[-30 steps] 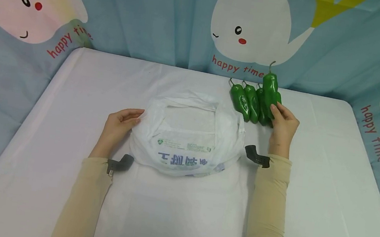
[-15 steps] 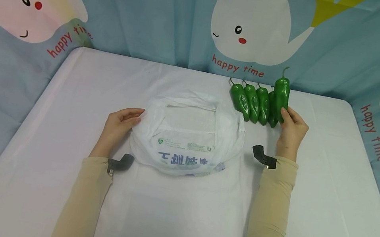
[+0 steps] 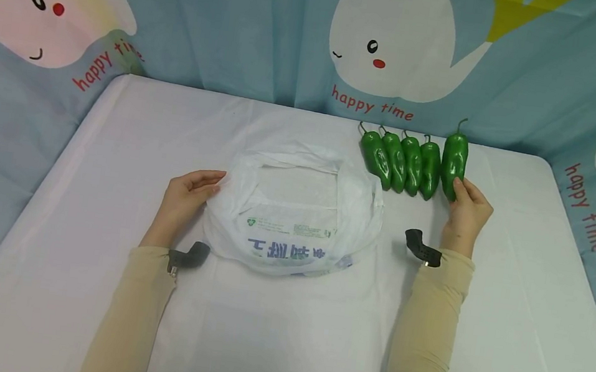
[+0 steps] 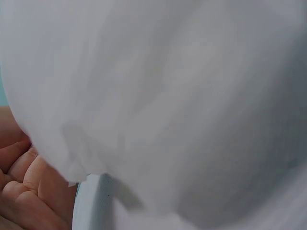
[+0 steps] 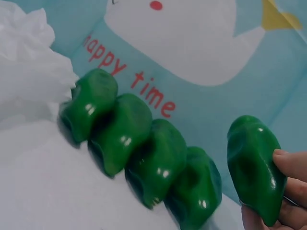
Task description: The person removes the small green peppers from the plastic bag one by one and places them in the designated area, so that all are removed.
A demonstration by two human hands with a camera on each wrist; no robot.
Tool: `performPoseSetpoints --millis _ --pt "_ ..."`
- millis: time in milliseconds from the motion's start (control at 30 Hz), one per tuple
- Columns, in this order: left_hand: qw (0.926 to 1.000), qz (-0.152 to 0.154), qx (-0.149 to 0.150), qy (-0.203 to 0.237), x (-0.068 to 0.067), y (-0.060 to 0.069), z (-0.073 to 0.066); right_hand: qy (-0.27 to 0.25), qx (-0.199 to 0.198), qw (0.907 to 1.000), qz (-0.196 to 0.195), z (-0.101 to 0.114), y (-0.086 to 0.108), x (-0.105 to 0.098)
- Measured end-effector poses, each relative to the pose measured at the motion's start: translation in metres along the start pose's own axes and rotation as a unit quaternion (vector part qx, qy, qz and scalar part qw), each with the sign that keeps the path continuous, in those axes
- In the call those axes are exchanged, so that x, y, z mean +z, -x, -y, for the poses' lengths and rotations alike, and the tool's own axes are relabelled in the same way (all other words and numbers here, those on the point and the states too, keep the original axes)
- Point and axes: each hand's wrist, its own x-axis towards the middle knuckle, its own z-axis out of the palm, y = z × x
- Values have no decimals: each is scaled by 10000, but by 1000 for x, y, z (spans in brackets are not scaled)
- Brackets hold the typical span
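A green pepper [image 3: 453, 162], stem upward, is pinched near its lower tip between the thumb and fingers of my right hand [image 3: 468, 215]. In the right wrist view the held pepper [image 5: 255, 170] is off the table, apart from the others. To its left, several green peppers [image 3: 412, 166] lie side by side in a row. My left hand [image 3: 183, 199] holds the left edge of a white plastic bag [image 3: 300, 211] with printed lettering, its mouth spread open. The bag [image 4: 144, 96] fills most of the left wrist view and hides the fingertips.
A white cloth covers the table [image 3: 266, 339]. Behind its far edge hangs a blue curtain [image 3: 228, 26] with cartoon whales. The row of peppers lies just beyond the bag's right side, near the far edge.
My right hand has moved to the right with its pepper, from in front of the row to its right end, slightly nearer me. The left hand and bag have stayed still.
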Motion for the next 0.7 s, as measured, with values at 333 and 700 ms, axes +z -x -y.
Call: performPoseSetpoints --millis 333,700 --pt "10000 -7 14 2 -1 0 1 520 305 9969 -500 0 -8 -10" --pt "10000 23 46 73 -1 0 1 1432 231 9888 -345 -4 -6 -15"
